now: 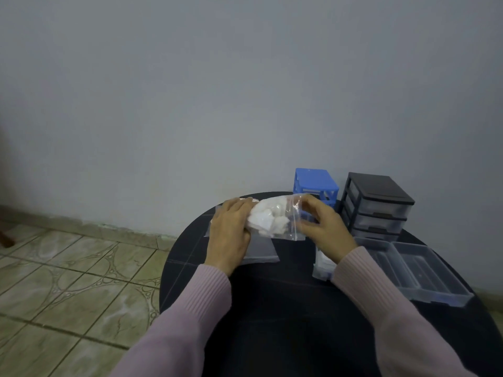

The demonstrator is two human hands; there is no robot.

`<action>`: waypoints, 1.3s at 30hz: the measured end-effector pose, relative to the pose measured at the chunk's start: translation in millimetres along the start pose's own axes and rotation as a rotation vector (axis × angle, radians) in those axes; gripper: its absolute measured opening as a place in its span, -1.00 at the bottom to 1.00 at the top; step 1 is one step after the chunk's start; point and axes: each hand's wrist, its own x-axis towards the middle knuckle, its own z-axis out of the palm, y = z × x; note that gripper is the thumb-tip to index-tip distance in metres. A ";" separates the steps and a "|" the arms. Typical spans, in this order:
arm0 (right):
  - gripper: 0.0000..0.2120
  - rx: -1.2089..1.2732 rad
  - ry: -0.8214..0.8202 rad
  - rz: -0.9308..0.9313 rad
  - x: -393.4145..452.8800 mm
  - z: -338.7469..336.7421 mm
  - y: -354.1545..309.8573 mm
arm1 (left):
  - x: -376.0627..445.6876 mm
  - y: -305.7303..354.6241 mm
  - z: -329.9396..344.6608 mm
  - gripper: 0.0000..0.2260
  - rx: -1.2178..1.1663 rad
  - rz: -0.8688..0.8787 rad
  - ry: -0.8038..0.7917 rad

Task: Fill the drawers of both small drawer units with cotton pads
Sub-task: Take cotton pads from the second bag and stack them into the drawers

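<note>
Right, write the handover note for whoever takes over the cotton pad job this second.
Left hand grips one end of the clear bag of cotton pads, held above the black round table. Right hand pinches the bag's other end, at its top edge.
Blue drawer unit and black drawer unit stand at the table's far right. Two clear drawers lie pulled out in front of the black unit, no pads visible in them. Another flat bag lies under the left hand; a further bag with white contents lies under the right wrist.
Done: drawers out. Left: get the pads out, fill every drawer, refit them.
</note>
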 end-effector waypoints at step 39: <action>-0.57 -0.763 -0.180 0.090 0.5 -20.8 8.1 | 0.9 26.3 25.3 -0.60 -0.014 0.033 -0.319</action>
